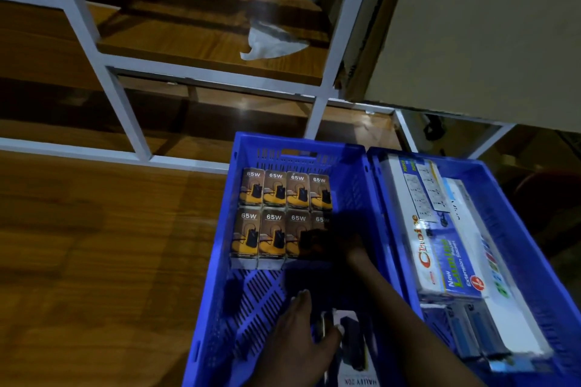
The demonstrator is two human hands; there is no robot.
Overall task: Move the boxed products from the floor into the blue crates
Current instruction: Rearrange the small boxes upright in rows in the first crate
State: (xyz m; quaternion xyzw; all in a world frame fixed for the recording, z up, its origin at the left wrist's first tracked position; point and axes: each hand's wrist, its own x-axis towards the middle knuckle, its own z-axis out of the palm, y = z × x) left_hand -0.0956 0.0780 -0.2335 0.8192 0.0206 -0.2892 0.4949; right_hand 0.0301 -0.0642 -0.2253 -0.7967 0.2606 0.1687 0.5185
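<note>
While right grip (338,245) holds 65W box (314,243) | left grip (301,333) holds white box (352,345)

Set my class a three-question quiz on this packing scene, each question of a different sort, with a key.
1. True or false: the left crate already holds two rows of 65W boxes.
2. Which hand reaches the near row's end box? A. left hand B. right hand C. neither
3. Fill in: the long extension socket box lies in the ____ crate.

Key: 1 true; 2 B; 3 right.
</note>
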